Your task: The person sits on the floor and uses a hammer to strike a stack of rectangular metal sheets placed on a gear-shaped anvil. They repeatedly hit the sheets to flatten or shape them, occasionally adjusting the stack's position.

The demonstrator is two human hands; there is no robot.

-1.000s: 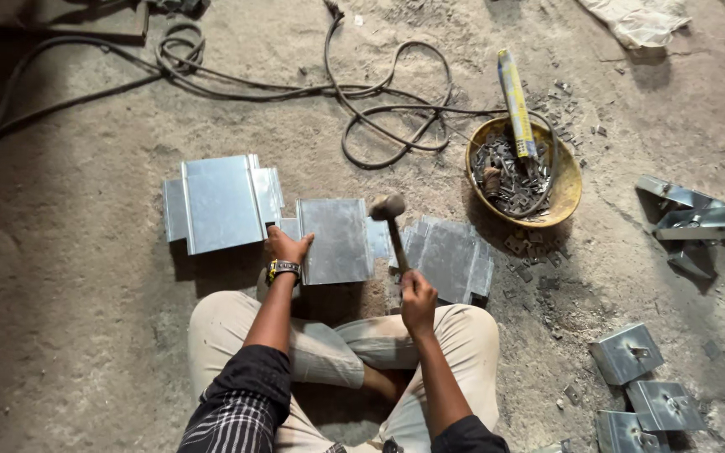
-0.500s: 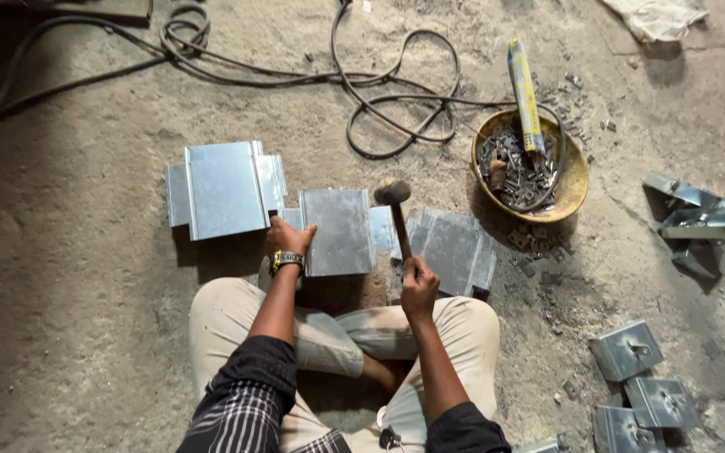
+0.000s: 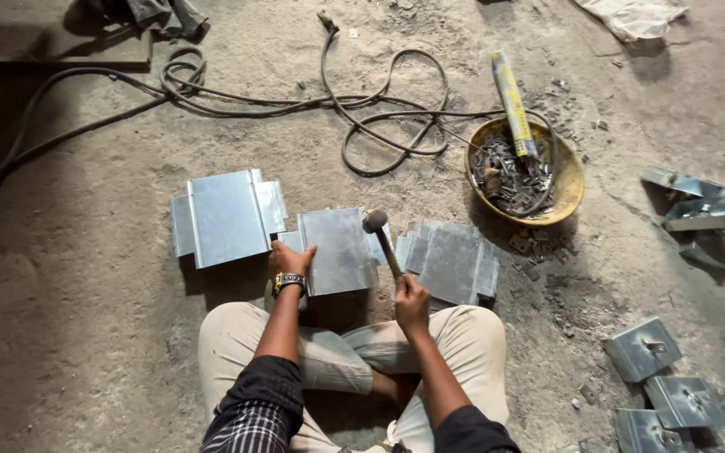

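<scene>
I sit cross-legged on a dusty concrete floor. My left hand (image 3: 290, 260), with a watch on its wrist, presses flat on the near left edge of a bent grey sheet-metal piece (image 3: 341, 250) lying in front of my knees. My right hand (image 3: 412, 304) grips the wooden handle of a hammer (image 3: 377, 226), whose head is over the right edge of that sheet. A stack of similar folded metal pieces (image 3: 226, 216) lies to the left, and another flat stack (image 3: 452, 260) lies to the right.
A yellow bowl (image 3: 567, 195) of small metal parts with a yellow tube in it stands at the right. Dark cables (image 3: 354, 105) loop across the floor beyond. Folded metal brackets (image 3: 698, 208) lie far right, and square plates (image 3: 641, 348) at the lower right.
The hammer head has come down a little toward the sheet's right edge. My left hand stays pressed on the sheet.
</scene>
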